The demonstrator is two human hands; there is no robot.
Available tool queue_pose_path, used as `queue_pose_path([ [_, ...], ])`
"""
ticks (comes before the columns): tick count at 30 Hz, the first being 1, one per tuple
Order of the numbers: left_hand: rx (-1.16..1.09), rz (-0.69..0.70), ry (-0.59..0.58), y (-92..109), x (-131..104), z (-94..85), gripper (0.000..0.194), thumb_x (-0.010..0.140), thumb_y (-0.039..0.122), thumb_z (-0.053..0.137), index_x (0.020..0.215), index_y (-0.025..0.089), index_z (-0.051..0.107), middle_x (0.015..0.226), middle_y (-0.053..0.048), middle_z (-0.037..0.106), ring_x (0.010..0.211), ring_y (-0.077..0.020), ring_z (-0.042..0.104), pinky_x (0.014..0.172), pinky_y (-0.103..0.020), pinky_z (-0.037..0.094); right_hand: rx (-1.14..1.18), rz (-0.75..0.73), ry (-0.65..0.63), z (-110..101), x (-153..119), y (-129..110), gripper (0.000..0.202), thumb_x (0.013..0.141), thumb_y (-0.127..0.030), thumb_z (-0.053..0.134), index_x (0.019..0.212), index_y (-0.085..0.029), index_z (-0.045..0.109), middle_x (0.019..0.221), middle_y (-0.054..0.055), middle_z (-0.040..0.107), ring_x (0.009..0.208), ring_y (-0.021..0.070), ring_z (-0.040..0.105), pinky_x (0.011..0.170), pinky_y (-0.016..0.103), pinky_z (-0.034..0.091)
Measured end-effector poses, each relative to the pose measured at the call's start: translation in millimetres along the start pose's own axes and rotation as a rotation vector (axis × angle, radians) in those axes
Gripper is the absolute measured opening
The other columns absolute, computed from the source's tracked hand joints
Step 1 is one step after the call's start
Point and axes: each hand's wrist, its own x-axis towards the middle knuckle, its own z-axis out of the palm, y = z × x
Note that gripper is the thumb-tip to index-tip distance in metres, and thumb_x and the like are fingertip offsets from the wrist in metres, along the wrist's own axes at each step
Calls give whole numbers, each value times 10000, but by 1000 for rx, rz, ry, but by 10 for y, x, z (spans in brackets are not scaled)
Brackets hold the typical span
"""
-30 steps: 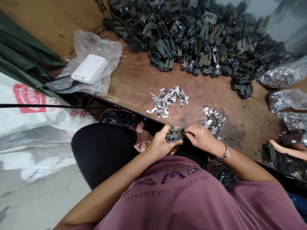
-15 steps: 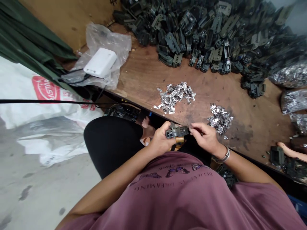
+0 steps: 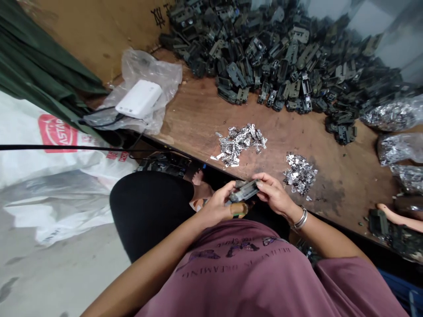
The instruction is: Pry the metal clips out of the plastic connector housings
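Note:
A dark grey-green plastic housing (image 3: 244, 191) is tilted in front of my body, just off the table's front edge. My left hand (image 3: 216, 206) is closed around its left end, thumb on top. At its right end, my right hand (image 3: 272, 193) grips with thumb and fingers; whether a small part is also between them is hidden. An amber, rounded object (image 3: 238, 208) shows under the housing by my left fingers, its kind unclear. Beyond my hands lie a pile of shiny metal clips (image 3: 243, 143) and, to the right, a heap of smaller metal pieces (image 3: 300, 173).
A large heap of similar dark housings (image 3: 264, 57) covers the back of the wooden table (image 3: 191, 114). A white box-shaped device (image 3: 139, 99) lies on plastic at left. Bags of metal parts (image 3: 396, 114) stand at right, near another person's arm (image 3: 401, 218).
The housing has turned in my left hand and shows a long, flatter side. My right fingers have moved in from beside its end onto it. The view has shifted slightly.

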Motion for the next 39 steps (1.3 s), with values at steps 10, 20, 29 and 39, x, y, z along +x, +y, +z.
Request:
queue_pose_path([
  [10, -399, -222, 175, 64, 33, 93, 625, 712, 339, 729, 1264, 168, 492, 880, -74, 682, 635, -164, 654, 515, -261, 513, -1347, -520, 72, -324, 524, -420, 259, 987, -252, 415, 1131, -159, 608, 1037, 112, 649, 909, 200, 600, 798, 311, 454],
  [20, -375, -192, 315, 71, 5, 10, 319, 681, 354, 719, 874, 155, 562, 838, -50, 660, 587, -151, 637, 392, -219, 474, -1755, -335, 9, -597, 580, -406, 191, 867, -121, 472, 949, -153, 642, 934, 91, 677, 844, 197, 613, 733, 270, 412],
  [29, -242, -184, 314, 111, 71, 155, 391, 664, 428, 748, 901, 174, 570, 764, -8, 640, 560, -128, 609, 410, -214, 481, -1743, -176, 192, -469, 536, -406, 192, 921, -271, 496, 944, -151, 644, 957, 123, 701, 820, 209, 635, 692, 274, 396],
  [39, -210, -214, 331, 96, 69, 164, 444, 628, 449, 779, 905, 175, 566, 742, 2, 629, 550, -120, 591, 425, -209, 462, -1419, -252, 242, -626, 543, -323, 140, 902, -246, 531, 903, -165, 646, 835, 58, 683, 751, 180, 609, 695, 267, 425],
])
